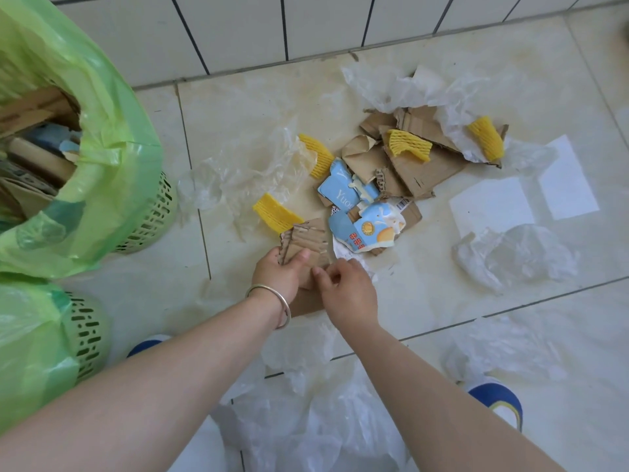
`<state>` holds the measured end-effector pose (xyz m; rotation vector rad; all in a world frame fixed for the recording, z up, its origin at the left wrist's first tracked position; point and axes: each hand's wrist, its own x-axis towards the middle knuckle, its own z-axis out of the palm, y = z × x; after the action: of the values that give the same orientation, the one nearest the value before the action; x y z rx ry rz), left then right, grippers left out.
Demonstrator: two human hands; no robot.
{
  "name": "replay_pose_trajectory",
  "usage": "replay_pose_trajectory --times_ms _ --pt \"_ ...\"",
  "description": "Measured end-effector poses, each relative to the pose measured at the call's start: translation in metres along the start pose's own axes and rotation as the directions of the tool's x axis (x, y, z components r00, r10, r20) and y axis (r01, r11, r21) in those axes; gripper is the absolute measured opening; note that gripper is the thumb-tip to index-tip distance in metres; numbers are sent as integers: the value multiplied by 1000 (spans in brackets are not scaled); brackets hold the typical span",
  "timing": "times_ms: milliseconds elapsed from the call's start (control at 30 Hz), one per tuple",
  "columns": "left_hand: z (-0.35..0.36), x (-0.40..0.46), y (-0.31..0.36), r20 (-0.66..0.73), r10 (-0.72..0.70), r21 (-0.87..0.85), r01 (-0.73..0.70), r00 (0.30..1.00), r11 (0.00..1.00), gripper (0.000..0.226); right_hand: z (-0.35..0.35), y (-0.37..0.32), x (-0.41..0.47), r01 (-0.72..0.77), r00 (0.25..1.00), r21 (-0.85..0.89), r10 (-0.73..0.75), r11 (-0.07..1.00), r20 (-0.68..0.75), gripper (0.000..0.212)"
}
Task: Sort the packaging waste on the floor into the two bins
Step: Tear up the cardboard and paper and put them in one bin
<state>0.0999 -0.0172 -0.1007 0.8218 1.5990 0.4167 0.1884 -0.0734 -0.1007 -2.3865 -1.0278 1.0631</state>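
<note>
Both hands are working low over the floor tiles [425, 294], at the near edge of the waste pile. Left hand [280, 272] is gripping a corrugated cardboard scrap [308, 241], thumb curled over its front face w/ fingers behind; right hand [345, 289] is pinching at the same stack from the right side, though whether it's on the scrap itself or a flat piece beneath, can't tell. Cardboard is looking light, stiff-ish but bendy along the flutes, torn edges ragged, so prob best held mid-panel or by stacking several pieces flat and clamping the bundle. Rest of the pile is sitting just beyond: more brown cardboard pieces [418, 172], torn blue carton pieces [350, 192], and yellow foam nets [408, 144], one foam net [275, 212] touching the held scrap's top-left corner. Foam is soft, springy, near weightless; a light pinch anywhere should do. Clear plastic film [245, 172] is lying crumpled to the left, more at right and near the feet; it's flimsy, prob slippery and clingy, so better to scrunch it into a fist vs. lifting by an edge. Far bin [149, 212], green liner, is already holding cardboard and carton bits, so the scrap is likely headed there. Near bin [85, 332] contents aren't visible.
</note>
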Motion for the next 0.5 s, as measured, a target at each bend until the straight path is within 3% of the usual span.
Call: replay_pose_trajectory --times_ms 67,133,200,333,400,500 --pt "-2 6 3 -20 -3 0 3 1000 1000 12 -7 4 6 -1 990 -83 -11 997 -143 28" --pt "-4 12 7 -50 -16 -34 15 999 999 15 -15 9 14 67 972 -300 -130 952 -195 49" --pt "-4 18 11 -75 -44 -85 37 996 996 16 -23 13 24 144 974 -475 -208 868 -85 70" --pt "-1 24 14 -75 -71 -90 64 995 994 16 -26 10 46 177 984 -637 -146 750 101 97" --pt "1 26 13 -71 -67 -76 62 995 995 14 -23 5 51 181 983 -666 -110 723 147 98" --pt "3 31 15 -61 -68 -67 64 996 996 12 -19 2 55 170 985 -688 -107 706 135 82"
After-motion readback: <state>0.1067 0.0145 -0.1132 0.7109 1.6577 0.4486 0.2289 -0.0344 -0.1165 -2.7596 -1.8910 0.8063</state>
